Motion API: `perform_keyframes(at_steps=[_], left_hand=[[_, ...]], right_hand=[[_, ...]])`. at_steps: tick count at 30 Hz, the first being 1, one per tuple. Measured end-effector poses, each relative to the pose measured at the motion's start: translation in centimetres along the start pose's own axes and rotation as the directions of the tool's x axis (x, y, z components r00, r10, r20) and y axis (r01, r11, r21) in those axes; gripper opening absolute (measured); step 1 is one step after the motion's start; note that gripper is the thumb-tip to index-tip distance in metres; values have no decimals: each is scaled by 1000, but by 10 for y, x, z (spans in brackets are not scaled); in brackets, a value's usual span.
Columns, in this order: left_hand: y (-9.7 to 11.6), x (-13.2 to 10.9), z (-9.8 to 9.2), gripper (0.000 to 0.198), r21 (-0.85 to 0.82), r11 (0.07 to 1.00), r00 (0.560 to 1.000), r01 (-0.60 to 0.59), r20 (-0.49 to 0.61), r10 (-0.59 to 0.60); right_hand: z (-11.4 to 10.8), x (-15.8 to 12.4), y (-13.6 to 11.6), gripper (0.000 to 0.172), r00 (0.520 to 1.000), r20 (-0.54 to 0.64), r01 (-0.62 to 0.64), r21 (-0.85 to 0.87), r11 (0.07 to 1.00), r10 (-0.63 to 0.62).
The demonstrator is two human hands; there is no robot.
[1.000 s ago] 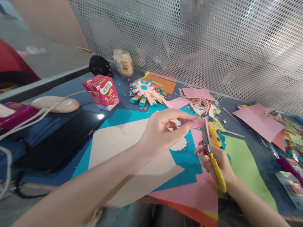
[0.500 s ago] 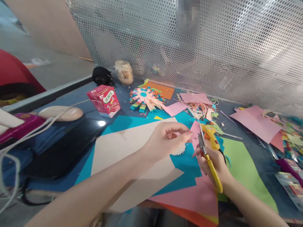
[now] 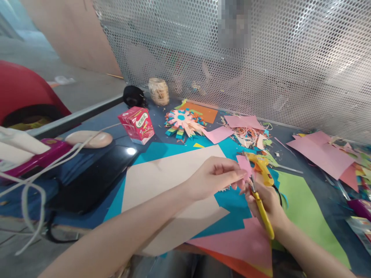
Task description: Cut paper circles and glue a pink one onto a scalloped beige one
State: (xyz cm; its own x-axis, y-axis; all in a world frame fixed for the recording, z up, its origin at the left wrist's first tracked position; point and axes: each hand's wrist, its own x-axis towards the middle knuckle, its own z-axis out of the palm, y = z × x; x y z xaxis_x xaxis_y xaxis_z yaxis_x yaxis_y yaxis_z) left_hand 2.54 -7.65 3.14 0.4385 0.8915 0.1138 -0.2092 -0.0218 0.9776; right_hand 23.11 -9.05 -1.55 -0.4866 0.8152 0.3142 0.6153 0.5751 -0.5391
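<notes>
My left hand (image 3: 217, 177) pinches a small piece of pink paper (image 3: 244, 163) between thumb and fingers. Yellow-handled scissors (image 3: 262, 212) are gripped in my right hand (image 3: 265, 204), their blades pointing up and away beside the pink piece. How far the blades are apart I cannot tell. Beneath my hands lie a large pale sheet (image 3: 162, 170) and blue paper (image 3: 232, 204). A small round piece with a toothed edge (image 3: 225, 189) is mostly hidden under my left hand. Just beyond the scissors rests a yellow glue gun (image 3: 264, 170).
A layered paper flower (image 3: 182, 119) stands at the back, near a pink drink carton (image 3: 137, 125) and a jar (image 3: 159, 92). Paper scraps (image 3: 246, 135) lie by the perforated metal screen (image 3: 185, 58). A lit black phone-like slab (image 3: 89, 181) and white cables (image 3: 43, 200) are at left.
The pink piece and my left hand have shifted right and slightly down, closer to the scissor blades. The whole view has swung a little to the left.
</notes>
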Motion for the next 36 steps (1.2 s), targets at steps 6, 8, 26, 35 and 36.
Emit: perform_keyframes(at_steps=[6, 8, 26, 35, 36], left_hand=[[4, 0, -1, 25, 21, 999, 996, -35, -76, 37], [5, 1, -3, 25, 53, 996, 991, -71, -111, 77], [10, 4, -14, 21, 98, 959, 910, -265, -303, 283], [6, -1, -13, 21, 355, 904, 907, -239, -250, 338], [6, -1, -13, 21, 380, 892, 905, -243, -242, 350]], right_hand=[[2, -2, 1, 35, 993, 46, -116, 75, 990, 112], [3, -3, -1, 36, 988, 40, -149, 98, 984, 146], [-2, 2, -4, 43, 993, 50, -110, 136, 985, 104], [-1, 2, -3, 47, 990, 76, -128, 119, 985, 119], [-2, 2, -4, 49, 991, 73, -120, 107, 987, 113]])
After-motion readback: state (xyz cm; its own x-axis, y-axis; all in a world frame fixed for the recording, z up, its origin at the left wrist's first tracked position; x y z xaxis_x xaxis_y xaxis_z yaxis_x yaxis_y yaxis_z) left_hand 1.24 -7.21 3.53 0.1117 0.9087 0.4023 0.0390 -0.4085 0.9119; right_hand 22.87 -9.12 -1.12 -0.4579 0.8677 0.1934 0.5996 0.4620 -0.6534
